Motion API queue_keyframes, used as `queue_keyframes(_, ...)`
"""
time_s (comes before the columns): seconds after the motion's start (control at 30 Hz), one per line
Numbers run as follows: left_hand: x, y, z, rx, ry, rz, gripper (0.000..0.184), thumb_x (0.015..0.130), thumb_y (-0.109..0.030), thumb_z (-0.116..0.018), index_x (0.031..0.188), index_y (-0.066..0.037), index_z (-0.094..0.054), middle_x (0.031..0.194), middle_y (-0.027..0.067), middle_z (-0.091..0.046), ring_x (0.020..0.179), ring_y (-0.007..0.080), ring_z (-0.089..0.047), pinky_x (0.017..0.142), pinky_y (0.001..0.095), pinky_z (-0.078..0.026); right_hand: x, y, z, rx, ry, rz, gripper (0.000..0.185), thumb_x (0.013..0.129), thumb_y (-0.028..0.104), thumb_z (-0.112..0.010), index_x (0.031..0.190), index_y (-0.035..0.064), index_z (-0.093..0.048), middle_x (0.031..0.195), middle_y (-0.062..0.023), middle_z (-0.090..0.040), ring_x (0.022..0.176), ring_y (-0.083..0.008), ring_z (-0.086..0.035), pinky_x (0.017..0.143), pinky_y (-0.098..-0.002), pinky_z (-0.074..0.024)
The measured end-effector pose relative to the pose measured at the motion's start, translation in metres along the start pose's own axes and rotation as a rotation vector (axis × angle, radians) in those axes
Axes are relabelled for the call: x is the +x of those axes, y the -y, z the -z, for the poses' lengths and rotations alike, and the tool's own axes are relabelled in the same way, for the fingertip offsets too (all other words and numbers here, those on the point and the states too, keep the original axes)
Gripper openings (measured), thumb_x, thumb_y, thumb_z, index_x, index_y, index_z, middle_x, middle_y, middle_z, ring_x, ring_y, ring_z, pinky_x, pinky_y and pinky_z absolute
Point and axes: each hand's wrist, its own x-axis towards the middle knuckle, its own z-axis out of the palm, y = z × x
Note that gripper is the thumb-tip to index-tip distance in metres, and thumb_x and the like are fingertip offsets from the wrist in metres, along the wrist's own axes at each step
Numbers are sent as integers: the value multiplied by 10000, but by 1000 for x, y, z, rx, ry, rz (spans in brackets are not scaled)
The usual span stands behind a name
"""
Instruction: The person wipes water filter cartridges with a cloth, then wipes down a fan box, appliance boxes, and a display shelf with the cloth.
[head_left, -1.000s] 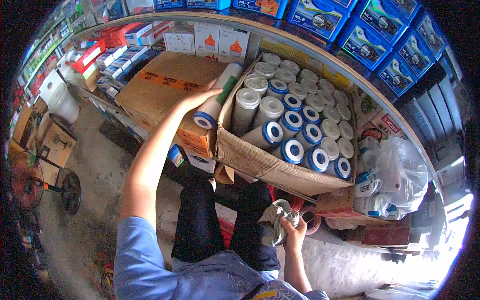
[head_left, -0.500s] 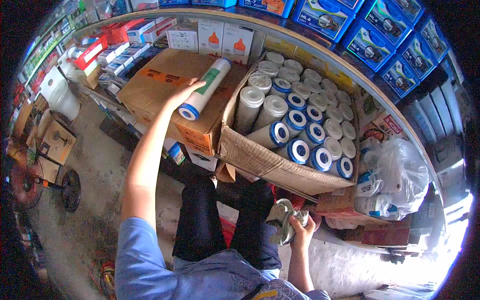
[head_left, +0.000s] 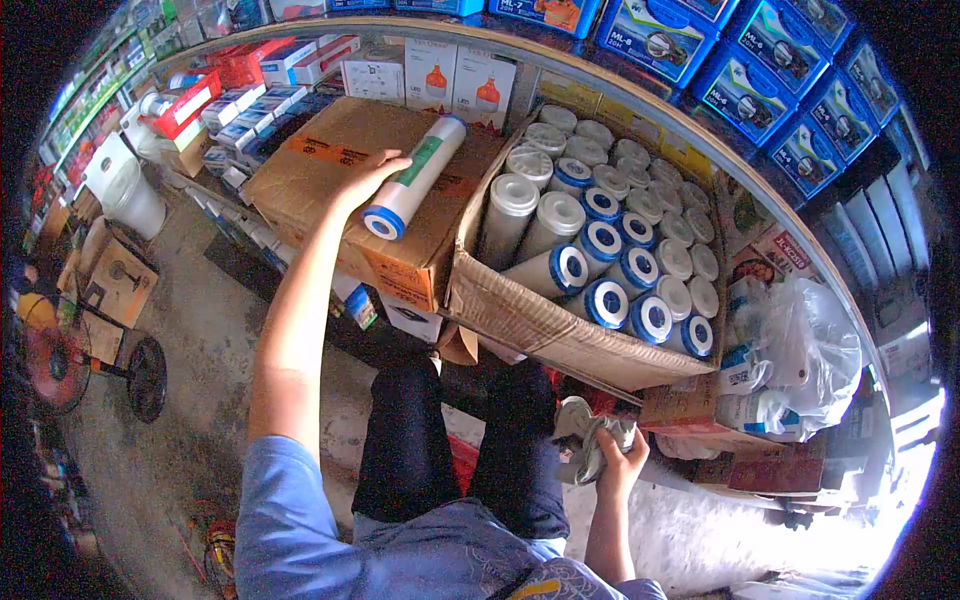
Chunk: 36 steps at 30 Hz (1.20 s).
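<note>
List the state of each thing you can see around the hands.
Loose filter: lying on its side on the taped box, left hand touching it
Taped box: closed
Big carton: open, packed with filters
Cloth: crumpled, held in right hand
Plastic bag: bulging

Cylinder (head_left: 417, 178) on carton (head_left: 290, 185), box (head_left: 570, 343) at right

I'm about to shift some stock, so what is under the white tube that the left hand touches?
A brown cardboard box lies under the white tube; orange tape crosses part of its top. The strip directly beneath the tube is hidden, and the box's contents are covered.
</note>
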Motion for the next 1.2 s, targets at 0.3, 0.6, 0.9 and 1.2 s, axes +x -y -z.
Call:
queue_keyframes(0.3,-26,-25,-22,-13,-76,-106,706,737,-500,-596,1277,-92,-394,1241,168,-454,1129,263,-447,924,341,-354,2,29,13,-64,1,150,183,704,58,-675,860,11,-591,736,13,-586,639,-66,-506,625,-200,-421)
queue_keyframes(0.6,-12,-1,-10,149,-261,-104,703,736,-511,-578,1253,-67,-408,1185,169,-506,1067,289,-508,886,351,-391,1,19,85,-723,148,239,180,703,64,-656,868,1,-618,985,-125,-548,888,-247,-528,774,-323,-426)
queue_keyframes(0.9,-14,12,2,149,-206,-21,712,716,-450,-616,1261,-55,-385,1140,180,-529,1022,273,-532,850,352,-407,-4,8,89,-808,153,302,244,642,38,-678,876,8,-615,1010,-131,-543,880,-276,-535,811,-339,-433)
queue_keyframes(1.2,-10,24,17,110,-200,103,719,697,-462,-627,1245,-57,-398,1118,164,-541,982,260,-550,829,333,-418,-14,14,98,-898,363,320,303,564,-8,-719,847,-2,-612,794,-89,-528,694,-201,-528,599,-278,-446)
